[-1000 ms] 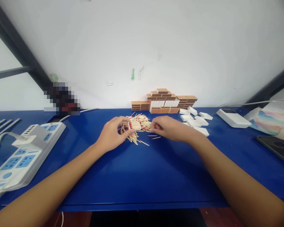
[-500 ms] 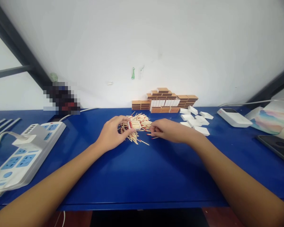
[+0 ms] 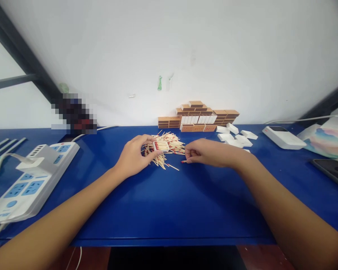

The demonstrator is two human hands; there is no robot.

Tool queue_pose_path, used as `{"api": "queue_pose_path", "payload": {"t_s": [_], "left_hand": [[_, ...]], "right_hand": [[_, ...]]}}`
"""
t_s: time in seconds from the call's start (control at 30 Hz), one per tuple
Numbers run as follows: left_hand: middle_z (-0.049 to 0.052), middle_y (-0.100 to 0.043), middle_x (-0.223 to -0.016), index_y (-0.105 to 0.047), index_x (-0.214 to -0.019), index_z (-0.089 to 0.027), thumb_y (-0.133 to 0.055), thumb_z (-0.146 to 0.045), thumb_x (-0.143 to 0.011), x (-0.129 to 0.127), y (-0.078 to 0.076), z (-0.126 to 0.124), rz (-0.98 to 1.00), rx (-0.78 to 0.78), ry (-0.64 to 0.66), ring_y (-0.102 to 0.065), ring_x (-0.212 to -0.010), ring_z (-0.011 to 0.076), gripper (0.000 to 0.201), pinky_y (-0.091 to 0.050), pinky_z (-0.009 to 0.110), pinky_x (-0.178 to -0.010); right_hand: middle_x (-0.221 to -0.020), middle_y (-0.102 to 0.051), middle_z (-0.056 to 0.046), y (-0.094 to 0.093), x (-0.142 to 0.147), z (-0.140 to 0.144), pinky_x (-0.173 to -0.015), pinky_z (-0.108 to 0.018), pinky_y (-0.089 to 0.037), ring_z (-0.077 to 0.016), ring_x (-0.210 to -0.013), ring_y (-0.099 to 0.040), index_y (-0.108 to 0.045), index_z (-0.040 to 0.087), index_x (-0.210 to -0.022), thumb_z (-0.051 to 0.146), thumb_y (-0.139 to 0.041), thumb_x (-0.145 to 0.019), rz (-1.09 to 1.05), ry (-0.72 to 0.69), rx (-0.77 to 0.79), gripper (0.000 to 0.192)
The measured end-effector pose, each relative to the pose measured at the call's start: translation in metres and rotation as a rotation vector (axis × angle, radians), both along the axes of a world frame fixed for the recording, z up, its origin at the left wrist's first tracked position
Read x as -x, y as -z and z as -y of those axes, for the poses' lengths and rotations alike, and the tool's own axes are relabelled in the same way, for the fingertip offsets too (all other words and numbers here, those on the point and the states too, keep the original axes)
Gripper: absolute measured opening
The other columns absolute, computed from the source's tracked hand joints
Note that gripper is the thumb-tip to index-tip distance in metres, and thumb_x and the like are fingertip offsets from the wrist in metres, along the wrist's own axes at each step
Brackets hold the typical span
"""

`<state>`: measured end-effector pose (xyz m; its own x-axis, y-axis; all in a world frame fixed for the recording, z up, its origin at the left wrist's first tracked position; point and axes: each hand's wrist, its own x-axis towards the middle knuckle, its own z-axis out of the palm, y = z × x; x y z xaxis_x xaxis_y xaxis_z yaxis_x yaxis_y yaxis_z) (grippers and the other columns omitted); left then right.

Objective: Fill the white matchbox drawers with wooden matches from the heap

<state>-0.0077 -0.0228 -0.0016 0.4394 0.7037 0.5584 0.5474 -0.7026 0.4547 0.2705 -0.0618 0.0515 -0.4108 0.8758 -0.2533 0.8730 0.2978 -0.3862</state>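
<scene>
A pile of red-tipped matches (image 3: pixel 169 144) lies on the blue table (image 3: pixel 169 210) near the middle. My left hand (image 3: pixel 135 155) rests at the pile's left side and holds a small white tray of matches (image 3: pixel 160 145) between thumb and fingers. My right hand (image 3: pixel 211 153) lies just right of the pile, its fingertips pinched on a loose match (image 3: pixel 183 161) on the table.
Brown matchboxes (image 3: pixel 198 116) are stacked against the wall, with several white box trays (image 3: pixel 236 137) to their right. A white power strip (image 3: pixel 30 176) with a plugged charger lies left. A white device (image 3: pixel 283 137), coloured paper and a dark phone (image 3: pixel 332 170) are at right.
My right hand has drawn slightly right and toward me, away from the pile, pinching a single match. My left hand stays on the tray. The view has shifted a little.
</scene>
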Motion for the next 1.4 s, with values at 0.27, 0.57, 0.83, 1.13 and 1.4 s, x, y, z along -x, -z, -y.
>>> {"api": "queue_pose_path", "payload": {"t_s": [0.27,0.57,0.83,1.13,1.4], "left_hand": [[0.006,-0.076,-0.112,-0.066,-0.11,-0.024,-0.081,-0.044,-0.085,-0.001,0.0,0.0,0.0,0.02,-0.008,-0.074,-0.102,0.025,0.036,-0.059,0.043,-0.092],[0.006,-0.076,-0.111,-0.066,-0.109,-0.024,-0.082,-0.045,-0.085,-0.001,0.0,0.0,0.004,0.022,-0.005,-0.074,-0.101,0.0244,0.036,-0.059,0.043,-0.092],[0.006,-0.076,-0.11,-0.066,-0.109,-0.024,-0.08,-0.045,-0.086,0.001,-0.001,-0.001,-0.003,0.015,-0.004,-0.074,-0.102,0.0251,0.034,-0.058,0.042,-0.091],[0.005,-0.076,-0.11,-0.066,-0.109,-0.023,-0.081,-0.046,-0.085,-0.002,-0.001,0.001,-0.003,0.012,0.007,-0.074,-0.101,0.0246,0.036,-0.059,0.043,-0.091],[0.006,-0.077,-0.112,-0.067,-0.115,-0.024,-0.079,-0.049,-0.086,-0.005,-0.001,0.011,0.015,0.074,0.117,-0.074,-0.105,0.026,0.039,-0.06,0.042,-0.094]], "right_hand": [[-0.081,-0.069,-0.003,-0.001,0.009,0.003,-0.06,-0.029,-0.037,-0.0157,-0.066,-0.056,-0.067,0.021,-0.085,0.032,-0.063,-0.093,0.018,0.025,0.037,0.014],[-0.081,-0.07,-0.004,-0.002,0.01,0.007,-0.058,-0.03,-0.037,-0.0166,-0.065,-0.056,-0.066,0.021,-0.085,0.031,-0.06,-0.093,0.052,0.012,0.045,0.015],[-0.078,-0.069,-0.003,0.004,0.022,0.006,-0.058,-0.029,-0.034,-0.0171,-0.067,-0.055,-0.063,0.021,-0.079,0.019,-0.063,-0.083,0.101,0.021,-0.021,0.004],[-0.079,-0.062,-0.002,0.003,0.018,0.003,-0.062,-0.029,-0.031,-0.0153,-0.068,-0.05,-0.06,0.02,-0.083,0.02,-0.06,-0.086,-0.046,0.011,-0.175,0.002],[-0.089,-0.06,-0.003,0.009,0.034,0.007,-0.064,-0.027,-0.03,-0.0137,-0.07,-0.047,-0.053,0.02,-0.089,0.023,-0.059,-0.092,-0.249,-0.061,-0.474,0.008]]}}
